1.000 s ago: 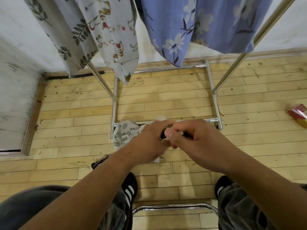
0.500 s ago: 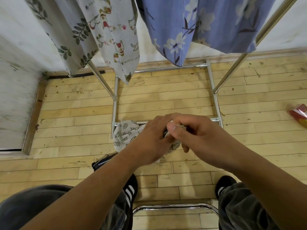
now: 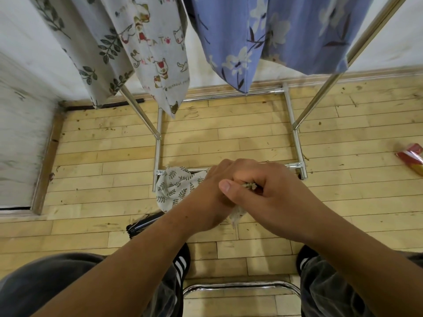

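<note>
1. Nearest the person, on the side away from the drying rack point(image 3: 158, 143), a curved chrome tube point(image 3: 240, 286) sits low between two dark-trousered legs. Black striped shoes point(image 3: 180, 261) stand on the plank floor point(image 3: 229, 138).
2. A small black object point(image 3: 142, 225) lies on the floor just short of the rack's front bar. I cannot tell what it is.
3. The left hand point(image 3: 206, 202) and right hand point(image 3: 274, 193) meet in the air just in front of that bar, pressed together. Both have their fingers clenched round a bunched leaf-print cloth point(image 3: 176, 188). A tuft pokes out between the right thumb and forefinger, and a short tail hangs below the hands. The left fingertips are hidden.
4. The rest of the cloth billows out from the left hand toward the rack's front left corner, clear of the floor.
5. It looks light, thin and limp, so it should crumple without resistance and droop wherever it is unsupported. A pinch at two corners or along one hem would open it flat. The present bunched grip only keeps it wadded.
6. On the rack's upper rails hang a leaf-patterned cloth point(image 3: 91, 53), a cat-print cloth point(image 3: 160, 53) and a blue floral cloth point(image 3: 251, 42). The cat print reads "CAT" beside a paw mark. Its smaller script is too fine to read.
7. Well to the right of the rack lies a red packet point(image 3: 412, 156), its lettering illegible.
</note>
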Demonstrator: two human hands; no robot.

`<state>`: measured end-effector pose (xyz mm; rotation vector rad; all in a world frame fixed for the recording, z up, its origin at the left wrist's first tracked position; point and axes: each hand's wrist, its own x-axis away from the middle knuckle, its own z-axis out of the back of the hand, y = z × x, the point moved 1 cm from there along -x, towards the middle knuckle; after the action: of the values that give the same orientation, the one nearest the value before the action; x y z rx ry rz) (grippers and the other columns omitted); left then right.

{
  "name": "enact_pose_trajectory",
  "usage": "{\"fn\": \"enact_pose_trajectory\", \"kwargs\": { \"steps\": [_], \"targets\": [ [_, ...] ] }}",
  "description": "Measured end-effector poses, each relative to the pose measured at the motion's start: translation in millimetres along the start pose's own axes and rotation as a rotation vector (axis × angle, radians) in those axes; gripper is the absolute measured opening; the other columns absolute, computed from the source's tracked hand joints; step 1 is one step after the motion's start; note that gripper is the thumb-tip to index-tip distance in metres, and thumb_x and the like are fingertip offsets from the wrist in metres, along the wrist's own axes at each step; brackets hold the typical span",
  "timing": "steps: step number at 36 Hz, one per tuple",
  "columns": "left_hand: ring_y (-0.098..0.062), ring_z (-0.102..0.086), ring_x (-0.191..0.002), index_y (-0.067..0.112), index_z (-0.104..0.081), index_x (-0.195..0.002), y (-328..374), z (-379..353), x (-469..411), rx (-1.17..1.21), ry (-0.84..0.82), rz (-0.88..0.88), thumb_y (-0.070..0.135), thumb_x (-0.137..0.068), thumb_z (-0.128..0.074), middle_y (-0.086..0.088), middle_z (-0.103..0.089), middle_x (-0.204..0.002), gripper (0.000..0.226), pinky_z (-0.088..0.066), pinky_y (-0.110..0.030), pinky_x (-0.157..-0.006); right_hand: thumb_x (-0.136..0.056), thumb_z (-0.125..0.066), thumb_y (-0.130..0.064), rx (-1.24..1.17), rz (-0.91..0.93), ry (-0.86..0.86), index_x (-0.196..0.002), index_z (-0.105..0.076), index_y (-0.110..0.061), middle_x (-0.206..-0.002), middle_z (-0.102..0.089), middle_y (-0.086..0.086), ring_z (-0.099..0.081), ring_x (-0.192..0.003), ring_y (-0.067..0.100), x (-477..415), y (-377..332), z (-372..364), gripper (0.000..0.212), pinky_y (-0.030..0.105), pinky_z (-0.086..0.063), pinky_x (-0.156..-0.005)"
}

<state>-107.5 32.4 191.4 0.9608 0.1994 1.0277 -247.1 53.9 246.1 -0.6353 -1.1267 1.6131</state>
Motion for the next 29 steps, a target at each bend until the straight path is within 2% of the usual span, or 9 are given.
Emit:
{"fn": "enact_pose_trajectory", "kwargs": {
  "steps": [3, 8, 9, 11, 14, 16, 19, 23, 29],
  "targets": [
    [-0.001, -0.041, -0.069, 0.035, -0.033, -0.068, 3, 1, 2, 0.051, -0.026, 0.046, -0.007, -0.102, -0.045, 0.018, -0.035, -0.075, 0.056, -0.034, -0.005, -0.069, -0.095, -0.054, -0.041, 0.034, 0.024, -0.013, -0.063, -0.056, -0.011, -0.062, -0.052, 0.003, -0.050, -0.057, 0.021, 1, -3, 1, 0.044, 0.021, -0.040, -0.052],
    [0.023, -0.043, -0.088, 0.043, -0.035, -0.076, 1, 5, 1, -0.035, -0.009, 0.004, -0.002, -0.101, -0.050, 0.027, -0.034, -0.085, 0.053, -0.031, -0.001, -0.079, -0.094, -0.055, -0.042, 0.063, 0.020, -0.021, -0.064, -0.056, -0.013, -0.060, -0.048, -0.001, -0.049, -0.055, 0.009, 2, -3, 0, 0.042, 0.013, -0.040, -0.057],
    [0.015, -0.048, -0.093, 0.043, -0.043, -0.084, -4, 4, -1, -0.062, -0.024, 0.010, 0.003, -0.102, -0.050, 0.026, -0.038, -0.086, 0.045, -0.035, -0.005, -0.081, -0.094, -0.056, -0.043, 0.046, -0.004, -0.013, -0.065, -0.057, -0.012, -0.059, -0.047, -0.003, -0.048, -0.055, 0.008, 1, -2, 0, 0.043, 0.013, -0.040, -0.057],
    [-0.006, -0.054, -0.107, 0.048, -0.050, -0.128, -16, -2, -4, -0.050, -0.030, 0.074, 0.022, -0.104, -0.050, 0.020, -0.051, -0.103, 0.036, -0.043, -0.019, -0.096, -0.095, -0.058, -0.042, -0.012, -0.060, 0.003, -0.066, -0.058, -0.012, -0.055, -0.045, -0.006, -0.045, -0.051, 0.007, 0, 0, 2, 0.042, 0.014, -0.038, -0.053],
    [-0.007, -0.046, -0.130, 0.054, -0.019, -0.156, -22, -3, -3, 0.044, -0.007, 0.183, 0.046, -0.103, -0.044, 0.011, -0.050, -0.142, 0.059, -0.038, -0.036, -0.114, -0.098, -0.061, -0.039, -0.099, -0.128, 0.072, -0.058, -0.057, -0.026, -0.050, -0.043, -0.008, -0.039, -0.047, 0.005, -3, 4, 6, 0.042, 0.013, -0.035, -0.049],
    [-0.005, -0.047, -0.128, 0.050, -0.021, -0.157, -21, 1, -1, 0.135, 0.029, 0.264, 0.046, -0.103, -0.048, 0.012, -0.049, -0.146, 0.061, -0.039, -0.027, -0.105, -0.098, -0.062, -0.042, -0.104, -0.189, 0.120, -0.058, -0.063, -0.030, -0.046, -0.044, -0.010, -0.039, -0.043, 0.004, -5, 7, 9, 0.042, 0.013, -0.035, -0.047],
    [0.004, -0.058, -0.109, 0.044, -0.045, -0.144, -17, 8, 1, 0.100, 0.081, 0.230, 0.039, -0.103, -0.055, 0.024, -0.061, -0.123, 0.042, -0.044, -0.018, -0.083, -0.097, -0.065, -0.043, -0.053, -0.245, 0.128, -0.071, -0.077, -0.026, -0.043, -0.046, -0.012, -0.041, -0.040, 0.004, -6, 11, 9, 0.033, 0.013, -0.034, -0.043],
    [0.022, -0.051, -0.094, 0.046, -0.057, -0.121, -15, 7, 1, 0.079, 0.009, 0.206, 0.044, -0.104, -0.052, 0.035, -0.058, -0.098, 0.018, -0.041, -0.014, -0.078, -0.099, -0.061, -0.043, -0.052, -0.288, 0.079, -0.078, -0.080, -0.028, -0.063, -0.070, -0.014, -0.065, -0.059, -0.001, -7, 12, 9, 0.032, 0.010, -0.045, -0.054],
    [0.012, -0.054, -0.090, 0.044, -0.055, -0.122, -11, 2, -1, 0.076, -0.092, 0.214, 0.048, -0.106, -0.045, 0.028, -0.056, -0.098, 0.020, -0.036, -0.007, -0.072, -0.101, -0.053, -0.045, -0.085, -0.316, 0.038, -0.074, -0.072, -0.023, -0.074, -0.071, 0.001, -0.066, -0.070, 0.011, -5, 14, 11, 0.040, 0.015, -0.054, -0.063]
  ]
}}
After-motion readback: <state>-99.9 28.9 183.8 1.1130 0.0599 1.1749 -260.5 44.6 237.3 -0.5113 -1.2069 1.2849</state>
